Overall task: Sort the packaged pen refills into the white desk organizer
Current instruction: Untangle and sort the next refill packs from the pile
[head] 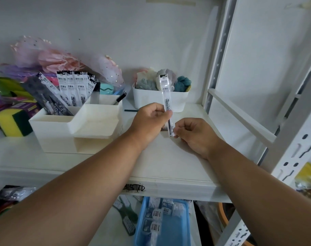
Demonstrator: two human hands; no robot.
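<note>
A white shelf (pixel 169 162) carries a white desk organizer (pixel 62 132) at left, a yellow-and-green sponge (pixel 11 121) just beside it at the far left, and a small white bin (pixel 151 100) of cloth items near the back.

Two hands, left (pixel 148 121) and right (pixel 195 134), pinch one refill pack (pixel 166 96); several more packs (pixel 71 87) stand in one organizer (pixel 62 132) left of them.
</note>
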